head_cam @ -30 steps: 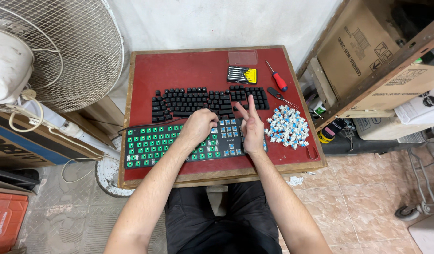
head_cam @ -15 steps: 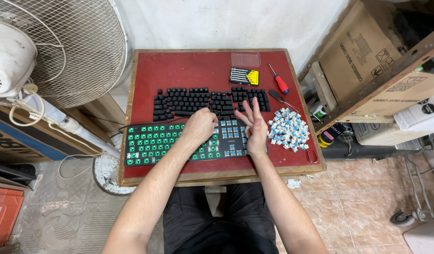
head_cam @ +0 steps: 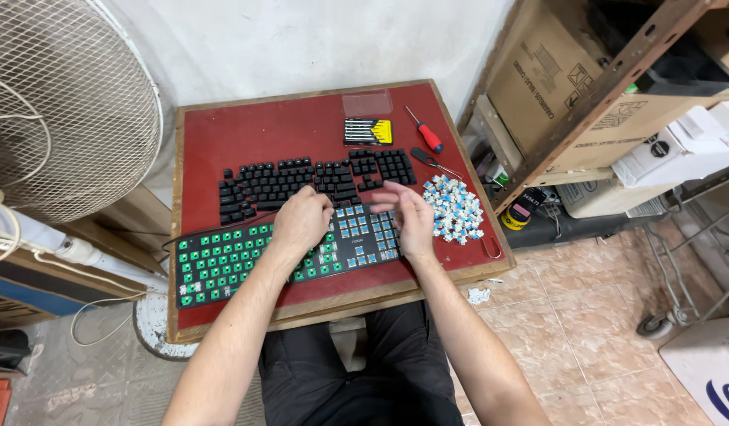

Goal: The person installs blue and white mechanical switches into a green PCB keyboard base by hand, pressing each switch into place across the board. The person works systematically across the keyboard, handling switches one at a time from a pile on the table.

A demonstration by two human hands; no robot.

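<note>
A black keyboard (head_cam: 222, 264) without its keycaps lies along the near edge of the red table (head_cam: 246, 130). Its left part shows green sockets, and its right part holds blue switches. My left hand (head_cam: 301, 223) rests on the keyboard's middle with the fingers curled under. My right hand (head_cam: 412, 217) hovers over the right block, blurred, with its fingers pointing left and nothing seen in them. Black keycaps (head_cam: 277, 185) are laid out in rows behind the keyboard. A pile of blue and white switches (head_cam: 455, 209) lies just right of my right hand.
At the table's back are a yellow and black bit set (head_cam: 367, 131), a clear lid (head_cam: 367, 103), a red-handled screwdriver (head_cam: 425, 131) and a black tool (head_cam: 427, 158). A large fan (head_cam: 64, 102) stands to the left. Cardboard boxes (head_cam: 554, 71) on a shelf stand to the right.
My right hand lifted off the keyboard's right block; its spread fingers have drawn together and turned to the left. My left hand stayed on the keyboard's middle.
</note>
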